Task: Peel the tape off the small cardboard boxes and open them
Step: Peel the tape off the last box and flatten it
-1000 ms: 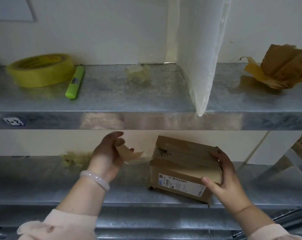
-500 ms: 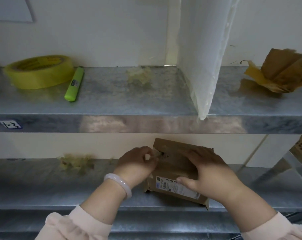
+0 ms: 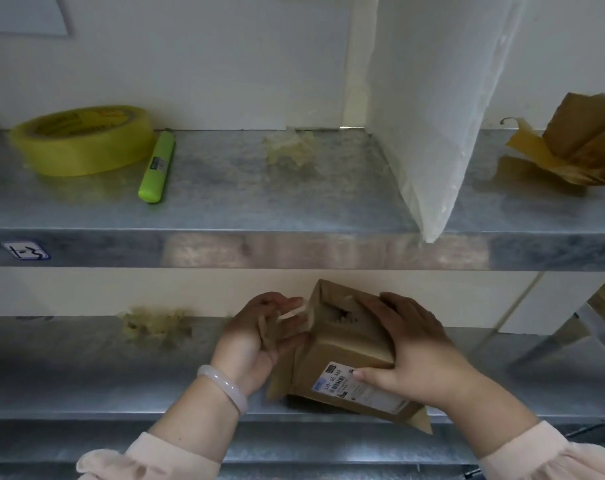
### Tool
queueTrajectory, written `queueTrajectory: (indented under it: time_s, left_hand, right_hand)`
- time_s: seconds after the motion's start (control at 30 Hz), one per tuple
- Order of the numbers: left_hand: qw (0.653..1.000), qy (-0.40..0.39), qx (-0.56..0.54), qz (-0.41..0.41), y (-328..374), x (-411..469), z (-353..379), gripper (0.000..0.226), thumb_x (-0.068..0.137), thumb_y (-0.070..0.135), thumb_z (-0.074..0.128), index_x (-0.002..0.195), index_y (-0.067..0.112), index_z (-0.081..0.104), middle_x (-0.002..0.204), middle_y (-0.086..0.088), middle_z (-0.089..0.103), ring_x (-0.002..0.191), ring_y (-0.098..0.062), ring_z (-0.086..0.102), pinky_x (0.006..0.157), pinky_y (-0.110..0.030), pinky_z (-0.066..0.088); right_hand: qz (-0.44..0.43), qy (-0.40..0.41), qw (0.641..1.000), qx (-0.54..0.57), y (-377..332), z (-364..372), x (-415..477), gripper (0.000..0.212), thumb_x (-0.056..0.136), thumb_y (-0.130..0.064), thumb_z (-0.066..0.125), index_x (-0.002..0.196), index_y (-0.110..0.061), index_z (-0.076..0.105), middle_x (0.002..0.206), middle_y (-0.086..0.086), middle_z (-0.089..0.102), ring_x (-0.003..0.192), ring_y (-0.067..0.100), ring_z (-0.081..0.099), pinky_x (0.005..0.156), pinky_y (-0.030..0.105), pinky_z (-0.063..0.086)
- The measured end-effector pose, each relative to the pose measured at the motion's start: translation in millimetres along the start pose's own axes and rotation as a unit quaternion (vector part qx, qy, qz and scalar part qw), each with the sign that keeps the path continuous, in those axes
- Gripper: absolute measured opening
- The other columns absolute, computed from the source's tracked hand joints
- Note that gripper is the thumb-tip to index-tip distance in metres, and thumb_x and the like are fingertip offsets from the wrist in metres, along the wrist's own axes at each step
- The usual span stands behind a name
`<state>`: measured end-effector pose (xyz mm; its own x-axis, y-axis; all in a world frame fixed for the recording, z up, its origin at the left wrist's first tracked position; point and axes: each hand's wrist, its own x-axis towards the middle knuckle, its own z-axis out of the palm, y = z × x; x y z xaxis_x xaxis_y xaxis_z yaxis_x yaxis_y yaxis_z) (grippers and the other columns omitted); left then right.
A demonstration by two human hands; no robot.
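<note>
Down on the lower shelf, tilted cardboard box, torn hole in its top, contents unseen, grip of left hand pinching tape strip at box's left end, grip of right hand clasping box's top

Matt brown cardboard box on a dull metal shelf.
Glossy yellow tape roll, smooth plastic highlighter, thin translucent plastic bag.
</note>
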<state>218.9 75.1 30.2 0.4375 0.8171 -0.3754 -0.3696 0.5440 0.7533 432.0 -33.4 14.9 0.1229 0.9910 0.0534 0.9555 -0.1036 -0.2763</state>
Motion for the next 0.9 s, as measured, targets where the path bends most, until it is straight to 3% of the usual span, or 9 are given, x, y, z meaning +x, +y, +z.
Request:
queueTrajectory:
  time_s: [0.13, 0.23, 0.3, 0.4, 0.47, 0.57, 0.67, 0.77, 0.9]
  left_hand:
    - [0.994, -0.033, -0.106, -0.015, -2, 6, -2, 0.013, 0.076, 0.006, 0.048, 0.073, 0.008, 0.061, 0.087, -0.018, 0.069, 0.089, -0.04, 0.068, 0.093, -0.05, 0.048]
    - [0.988, -0.076, -0.136, -0.011, -7, 7, -3, 0.015, 0.076, 0.007, 0.047, 0.07, 0.007, 0.061, 0.089, -0.019, 0.066, 0.1, -0.044, 0.064, 0.097, -0.052, 0.046]
    - [0.982, -0.108, -0.155, -0.012, -12, 8, -3, 0.006, 0.068, 0.012, 0.062, 0.072, 0.007, 0.06, 0.092, -0.02, 0.065, 0.104, -0.044, 0.062, 0.097, -0.053, 0.047]
    - [0.975, -0.117, -0.186, -0.02, -16, 9, -4, 0.039, 0.042, 0.009, 0.081, 0.073, 0.004, 0.059, 0.099, -0.024, 0.064, 0.108, -0.044, 0.06, 0.092, -0.055, 0.05]
    - [0.974, -0.126, -0.189, -0.023, -17, 7, -2, 0.034, 0.047, 0.009, 0.077, 0.073, 0.004, 0.056, 0.106, -0.027, 0.063, 0.112, -0.044, 0.059, 0.09, -0.054, 0.051]
    - [0.979, -0.101, -0.176, -0.023, -21, 5, 4, 0.021, 0.065, 0.013, 0.07, 0.072, 0.006, 0.052, 0.083, -0.023, 0.064, 0.094, -0.039, 0.065, 0.082, -0.047, 0.057]
    - [0.995, 0.006, -0.103, -0.014, -26, 11, 12, 0.019, 0.09, 0.016, 0.053, 0.073, 0.009, 0.045, 0.063, -0.013, 0.049, 0.066, -0.027, 0.056, 0.067, -0.04, 0.06]
    - [0.995, 0.102, 0.001, -0.004, -19, 17, 13, 0.025, 0.1, 0.027, 0.043, 0.08, 0.012, 0.04, 0.056, -0.007, 0.041, 0.045, -0.021, 0.044, 0.046, -0.029, 0.041]
    - [0.989, 0.138, 0.046, 0.013, -6, 21, -2, 0.02, 0.101, 0.036, 0.043, 0.095, 0.017, 0.048, 0.056, -0.001, 0.04, 0.039, -0.015, 0.041, 0.055, -0.032, 0.037]
  right_hand:
    - [-0.015, 0.028, 0.996, 0.087, 6, 6, -8, 0.099, 0.057, -0.083, 0.056, 0.136, -0.065, -0.002, 0.147, -0.012, 0.02, 0.136, 0.01, 0.021, 0.111, 0.028, 0.023]
    - [-0.008, 0.052, 0.99, 0.13, 9, 21, -15, 0.097, 0.06, -0.083, 0.056, 0.137, -0.064, 0.0, 0.148, -0.016, 0.016, 0.138, 0.004, 0.016, 0.112, 0.034, 0.027]
    - [0.006, 0.059, 0.987, 0.146, 14, 33, -20, 0.098, 0.062, -0.086, 0.052, 0.142, -0.059, 0.002, 0.154, -0.015, 0.01, 0.143, 0.008, 0.012, 0.114, 0.04, 0.028]
    - [0.027, 0.054, 0.984, 0.169, 19, 46, -26, 0.099, 0.062, -0.088, 0.049, 0.143, -0.058, -0.001, 0.158, -0.014, -0.001, 0.146, 0.01, 0.004, 0.117, 0.042, 0.022]
    - [0.027, 0.065, 0.979, 0.189, 24, 50, -29, 0.099, 0.063, -0.086, 0.051, 0.143, -0.056, 0.0, 0.158, -0.016, 0.002, 0.146, 0.006, 0.003, 0.116, 0.04, 0.022]
    - [0.017, 0.079, 0.977, 0.2, 28, 54, -31, 0.097, 0.066, -0.083, 0.054, 0.144, -0.054, 0.003, 0.157, -0.016, 0.007, 0.145, 0.005, 0.005, 0.115, 0.04, 0.022]
    - [0.0, 0.087, 0.975, 0.204, 30, 57, -32, 0.097, 0.067, -0.079, 0.058, 0.145, -0.051, 0.007, 0.157, -0.014, 0.009, 0.145, 0.008, 0.009, 0.114, 0.04, 0.024]
    - [0.012, 0.104, 0.968, 0.228, 36, 59, -35, 0.094, 0.068, -0.08, 0.055, 0.143, -0.055, 0.005, 0.155, -0.009, 0.015, 0.144, 0.01, 0.014, 0.113, 0.038, 0.024]
    - [0.036, 0.128, 0.957, 0.256, 47, 61, -41, 0.094, 0.067, -0.082, 0.053, 0.141, -0.059, 0.0, 0.152, -0.006, 0.022, 0.142, 0.01, 0.019, 0.112, 0.036, 0.024]
